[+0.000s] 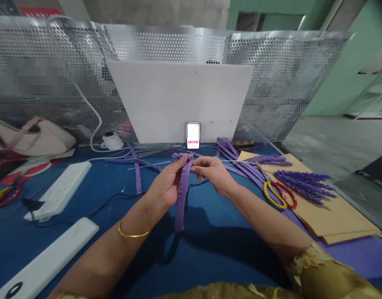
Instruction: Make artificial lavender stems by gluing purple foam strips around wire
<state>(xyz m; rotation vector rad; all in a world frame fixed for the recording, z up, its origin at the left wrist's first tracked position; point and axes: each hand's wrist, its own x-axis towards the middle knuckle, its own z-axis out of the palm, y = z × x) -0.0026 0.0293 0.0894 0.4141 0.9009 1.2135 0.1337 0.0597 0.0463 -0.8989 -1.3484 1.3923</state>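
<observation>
Obs.: strip (181, 203) hangs at frame ctr. over the tabletop (215, 220), top end bunched; L hand's (166, 181) fingers grip it near that end, R hand's (215, 172) fingers are pinched closed at its edge, exact hold can't be told. Main risk, in my judgement: if L fingers slacken, the bunched end cd. loosen, & an uneven pull cd. tear the strip. Also, wire (231, 160) juts R of ctr., so a sideways knock cd. bend it or snag loose strips (245, 169).
</observation>
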